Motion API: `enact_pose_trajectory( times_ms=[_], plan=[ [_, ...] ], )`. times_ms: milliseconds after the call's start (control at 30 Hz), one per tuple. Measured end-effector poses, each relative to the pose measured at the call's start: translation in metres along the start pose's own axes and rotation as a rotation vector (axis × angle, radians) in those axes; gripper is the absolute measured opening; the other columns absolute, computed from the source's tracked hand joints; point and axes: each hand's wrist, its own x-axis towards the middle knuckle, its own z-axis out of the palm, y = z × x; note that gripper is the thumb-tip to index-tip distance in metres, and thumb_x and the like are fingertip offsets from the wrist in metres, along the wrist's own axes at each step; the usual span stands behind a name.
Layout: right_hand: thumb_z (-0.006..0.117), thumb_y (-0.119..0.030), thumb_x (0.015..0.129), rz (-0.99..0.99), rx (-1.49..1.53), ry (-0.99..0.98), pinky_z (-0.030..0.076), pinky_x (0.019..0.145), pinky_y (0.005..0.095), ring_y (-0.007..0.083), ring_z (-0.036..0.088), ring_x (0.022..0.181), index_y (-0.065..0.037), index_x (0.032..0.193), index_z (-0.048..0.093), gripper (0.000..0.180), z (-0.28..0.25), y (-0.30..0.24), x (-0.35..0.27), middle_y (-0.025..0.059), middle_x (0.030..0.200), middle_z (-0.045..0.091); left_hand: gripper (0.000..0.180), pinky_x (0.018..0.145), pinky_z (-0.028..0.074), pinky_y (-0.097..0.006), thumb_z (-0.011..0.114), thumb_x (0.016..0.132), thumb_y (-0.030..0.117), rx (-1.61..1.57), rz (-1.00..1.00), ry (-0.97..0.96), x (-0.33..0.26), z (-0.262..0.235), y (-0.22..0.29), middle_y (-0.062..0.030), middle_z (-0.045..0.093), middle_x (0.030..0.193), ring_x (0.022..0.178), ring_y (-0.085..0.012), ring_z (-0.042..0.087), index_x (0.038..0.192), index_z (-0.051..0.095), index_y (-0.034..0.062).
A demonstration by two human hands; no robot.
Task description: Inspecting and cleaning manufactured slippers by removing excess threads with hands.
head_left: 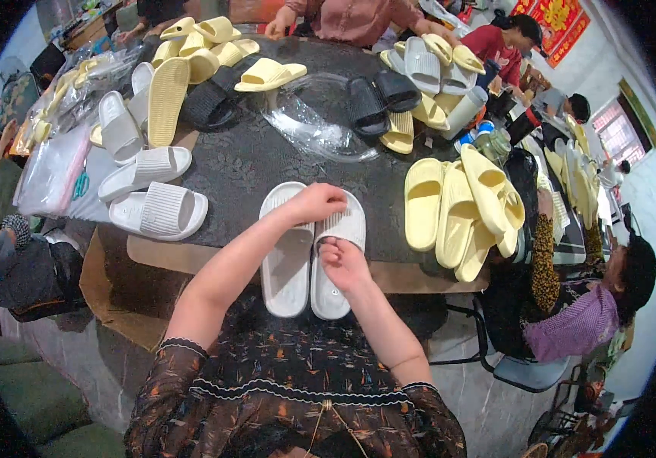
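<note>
A pair of light grey slide slippers lies side by side at the table's near edge, their heel ends toward me. My left hand reaches across the left slipper and closes its bent fingers at the toe end of the right slipper's ribbed strap. At that strap's opening, my right hand has its fingers curled in, touching the right slipper. The fingertips of both hands are partly hidden, and anything small between them cannot be made out.
Yellow slippers are piled on my right, with more grey slippers on my left. Black slippers and clear plastic bags lie farther across the dark tablecloth. People sit around the table, one in purple at right.
</note>
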Motion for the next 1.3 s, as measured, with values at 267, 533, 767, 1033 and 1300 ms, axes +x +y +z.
enact_pose_trajectory(
  times_ms=[267, 533, 767, 1033, 1300],
  plan=[
    [0.042, -0.004, 0.093, -0.093, -0.057, 0.117, 0.031, 0.046, 0.0227, 0.0094, 0.038, 0.058, -0.007, 0.096, 0.049, 0.008, -0.016, 0.049, -0.023, -0.0001, 0.072, 0.041, 0.024, 0.076, 0.047, -0.031, 0.062, 0.089, 0.027, -0.217, -0.081, -0.301, -0.046, -0.014, 0.015, -0.0037, 0.067, 0.085, 0.080, -0.0120, 0.058, 0.097, 0.067, 0.0060],
    [0.051, -0.006, 0.088, -0.256, -0.138, -0.012, 0.040, 0.061, 0.0257, 0.0165, 0.049, 0.072, -0.002, 0.090, 0.049, 0.005, -0.019, 0.047, -0.043, 0.0093, 0.081, 0.053, 0.024, 0.075, 0.048, -0.028, 0.068, 0.085, 0.025, -0.215, -0.134, -0.052, -0.050, -0.005, 0.006, -0.0045, 0.070, 0.087, 0.080, -0.0100, 0.061, 0.098, 0.072, 0.0054],
    [0.056, -0.010, 0.089, -0.231, -0.282, -0.179, 0.048, 0.077, 0.0326, 0.0247, 0.057, 0.099, -0.002, 0.100, 0.053, 0.013, -0.038, 0.028, -0.054, 0.0139, 0.103, 0.059, 0.022, 0.072, 0.048, -0.026, 0.068, 0.085, 0.021, -0.420, -0.232, 0.183, -0.043, -0.001, -0.010, -0.0040, 0.070, 0.086, 0.078, -0.0075, 0.060, 0.095, 0.071, 0.0013],
    [0.059, -0.016, 0.090, -0.215, -0.805, -0.382, 0.043, 0.093, 0.0375, 0.0278, 0.050, 0.119, 0.004, 0.141, 0.030, 0.062, -0.004, 0.030, -0.068, 0.0144, 0.136, 0.044, 0.025, 0.082, 0.047, -0.025, 0.067, 0.088, 0.020, -0.710, -0.203, 0.650, -0.042, -0.021, -0.003, -0.0035, 0.069, 0.091, 0.087, -0.0099, 0.061, 0.099, 0.069, -0.0013],
    [0.064, -0.017, 0.091, -0.229, -1.875, -0.164, 0.051, 0.065, 0.0240, 0.0067, 0.061, 0.075, -0.002, 0.113, 0.065, 0.027, 0.024, 0.000, -0.090, 0.0026, 0.092, 0.069, 0.023, 0.082, 0.044, -0.025, 0.065, 0.088, 0.019, -0.822, -0.176, 0.670, -0.050, -0.019, -0.020, -0.0039, 0.069, 0.095, 0.087, -0.0089, 0.058, 0.101, 0.069, 0.0006]
  ],
)
